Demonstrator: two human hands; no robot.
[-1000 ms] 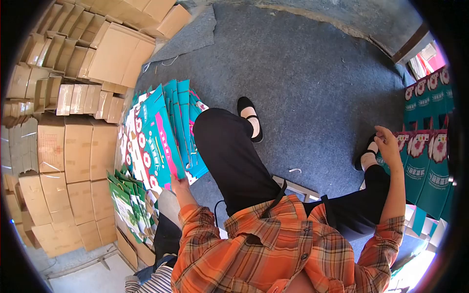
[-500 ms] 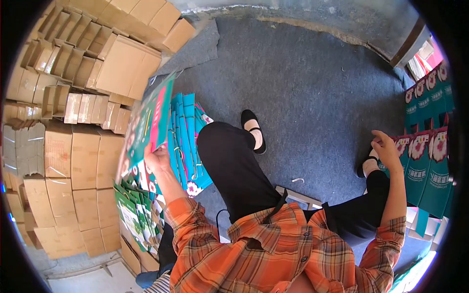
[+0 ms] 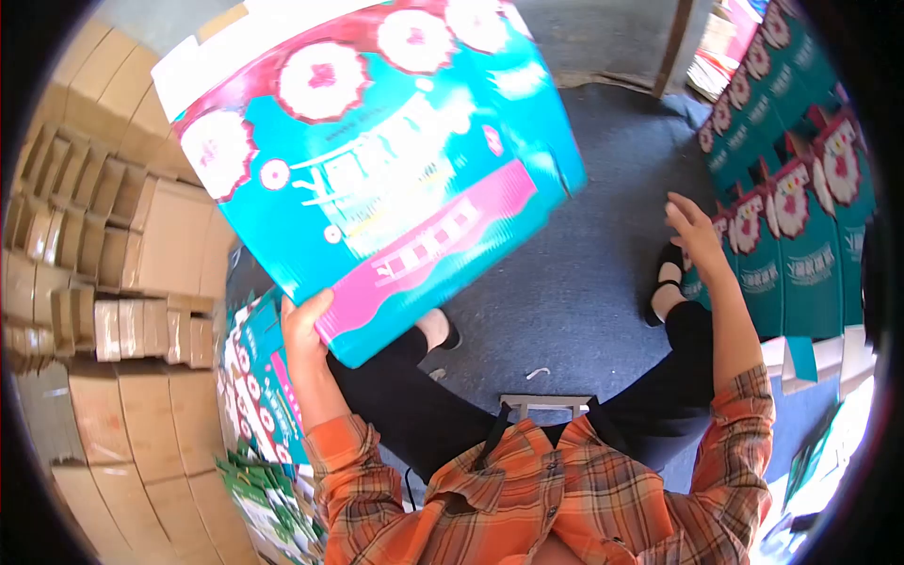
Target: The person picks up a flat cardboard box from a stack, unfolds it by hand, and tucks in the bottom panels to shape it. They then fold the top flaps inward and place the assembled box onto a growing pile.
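Note:
A large teal printed cardboard carton is up in front of me, tilted. White fruit slices run along its upper part and a pink band crosses its lower part. My left hand is closed on the carton's lower left corner, thumb on the printed face. Its other fingers are mostly hidden behind the board. Over on the right, my right hand holds nothing, its fingers apart and slightly bent. Closest to it are standing teal cartons with the same fruit print, lined up in rows.
Brown cardboard boxes are piled high along the left. Beside my left arm lie more flat teal cartons and green-and-white printed packs. A small stool shows between my legs, on the dark floor covering.
My left hand has brought the carton from the left side, where it was seen nearly edge-on, to the front, its printed face now towards me. My right hand stays free near the right-hand rows.

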